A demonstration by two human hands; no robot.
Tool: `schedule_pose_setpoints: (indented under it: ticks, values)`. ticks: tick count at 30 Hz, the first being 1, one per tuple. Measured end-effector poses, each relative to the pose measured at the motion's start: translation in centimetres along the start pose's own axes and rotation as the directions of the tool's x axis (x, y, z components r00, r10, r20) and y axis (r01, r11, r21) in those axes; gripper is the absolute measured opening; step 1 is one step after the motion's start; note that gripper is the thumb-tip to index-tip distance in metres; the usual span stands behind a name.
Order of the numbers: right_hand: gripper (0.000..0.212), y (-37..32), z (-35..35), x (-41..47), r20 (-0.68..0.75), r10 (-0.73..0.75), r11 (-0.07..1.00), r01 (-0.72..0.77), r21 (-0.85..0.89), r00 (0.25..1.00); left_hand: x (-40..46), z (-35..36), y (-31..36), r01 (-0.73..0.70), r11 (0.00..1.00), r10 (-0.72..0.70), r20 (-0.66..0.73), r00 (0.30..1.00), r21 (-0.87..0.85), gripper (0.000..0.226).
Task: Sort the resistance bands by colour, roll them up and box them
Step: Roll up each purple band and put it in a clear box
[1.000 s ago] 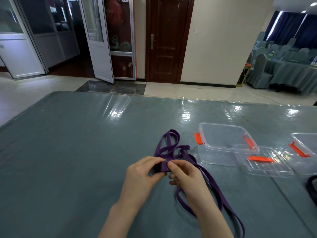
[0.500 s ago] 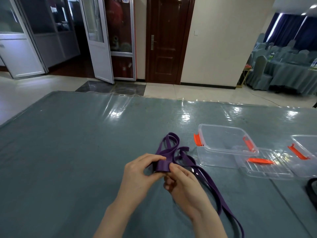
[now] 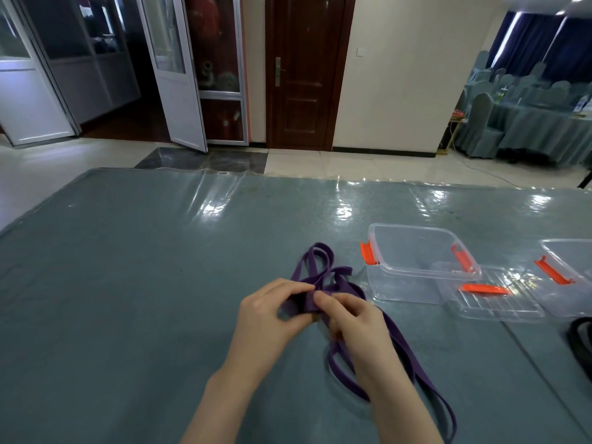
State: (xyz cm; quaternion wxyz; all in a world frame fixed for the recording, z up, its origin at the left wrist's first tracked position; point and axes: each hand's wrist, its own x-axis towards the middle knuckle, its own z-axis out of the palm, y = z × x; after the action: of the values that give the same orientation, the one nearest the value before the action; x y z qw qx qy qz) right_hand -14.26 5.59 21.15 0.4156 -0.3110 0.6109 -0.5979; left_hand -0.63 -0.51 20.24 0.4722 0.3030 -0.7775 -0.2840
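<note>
Both hands, left hand (image 3: 267,312) and right hand (image 3: 358,322), pinch a purple band (image 3: 308,302) whose roll they half hide; a black object (image 3: 581,342) is cut off lower right on the grey table (image 3: 128,283)

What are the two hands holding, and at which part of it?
Both the left hand and the right hand pinch the purple resistance band at its small rolled-up end between them.
</note>
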Motion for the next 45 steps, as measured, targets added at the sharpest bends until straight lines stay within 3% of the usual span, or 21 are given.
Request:
schedule_pose_setpoints:
  ticks: [3,6,10,12,14,18,21,23,25,27,29,31,33,37,43,45]
  values:
    - [0.032,0.7,-0.2,0.1,0.127,0.068,0.969,-0.096,0.226,0.99,-0.2,-0.1,-0.1,0.053,0.995,-0.052,0.011,0.999,-0.083,0.03]
    - [0.027,1.0,0.1,0.1,0.162,0.091,0.96,-0.13,0.248,0.983,-0.4,0.2,-0.5,0.045,0.999,-0.045,-0.031,0.999,-0.003,0.028]
    - [0.027,0.9,0.3,0.1,-0.03,-0.016,0.998,0.014,-0.064,0.999,-0.9,0.3,-1.3,0.017,0.991,-0.013,-0.03,0.999,0.135,0.029]
    - [0.035,0.9,0.4,0.1,-0.054,-0.104,0.974,0.09,-0.208,0.993,-1.1,0.3,-1.1,0.0,0.987,0.004,-0.023,1.0,0.159,0.025]
    - [0.028,0.9,0.5,0.1,-0.055,-0.149,0.959,0.131,-0.25,0.987,-0.9,0.2,-0.7,-0.027,0.985,0.029,-0.013,0.999,0.173,0.023]
    - [0.021,1.1,-0.1,0.4,0.044,-0.008,0.995,0.004,0.099,0.999,-0.4,-0.2,-0.5,-0.039,0.995,0.039,-0.003,0.999,0.096,0.033]
    - [0.029,1.6,-0.1,0.3,0.234,0.093,0.907,-0.179,0.381,0.968,-0.4,-0.3,-0.2,0.024,1.0,-0.024,-0.006,1.0,0.005,0.037]
    - [0.032,1.8,0.1,0.2,0.28,0.119,0.865,-0.237,0.442,0.953,-0.4,-0.2,-0.3,0.058,0.998,-0.059,-0.02,0.998,-0.039,0.031]
    - [0.033,1.8,0.4,0.0,0.237,0.123,0.905,-0.207,0.373,0.964,-0.4,-0.2,-0.8,0.073,0.997,-0.074,-0.028,0.997,-0.014,0.03]
    - [0.028,1.6,0.6,-0.2,0.11,0.075,0.989,-0.088,0.122,0.991,-0.6,-0.2,-1.1,0.069,0.996,-0.067,-0.029,0.997,0.057,0.03]
    - [0.033,1.4,0.5,-0.3,0.022,-0.097,0.979,0.099,-0.18,0.995,-0.6,-0.2,-1.4,0.05,0.99,-0.052,0.011,0.999,0.134,0.032]
    - [0.04,1.2,0.4,-0.6,0.141,-0.285,0.875,0.318,-0.365,0.948,-0.4,-0.5,-1.6,0.024,0.982,-0.037,0.066,0.997,0.186,0.036]
    - [0.037,1.0,0.0,-0.5,0.217,-0.365,0.813,0.423,-0.399,0.905,-0.1,-0.9,-1.5,0.014,0.982,-0.033,0.099,0.995,0.188,0.035]
    - [0.033,0.5,-0.5,-0.6,0.213,-0.356,0.856,0.409,-0.315,0.91,0.0,-1.7,-0.4,0.247,0.968,-0.243,0.073,0.967,-0.05,0.044]
    - [0.027,0.6,-0.3,-0.4,0.158,-0.222,0.974,0.213,0.077,0.962,0.5,-2.5,0.2,0.362,0.854,-0.338,0.13,0.932,-0.374,0.038]
    - [0.028,0.6,-0.5,-0.2,0.179,-0.188,0.982,0.178,0.068,0.966,0.5,-2.4,0.4,0.359,0.864,-0.346,0.1,0.933,-0.354,0.037]
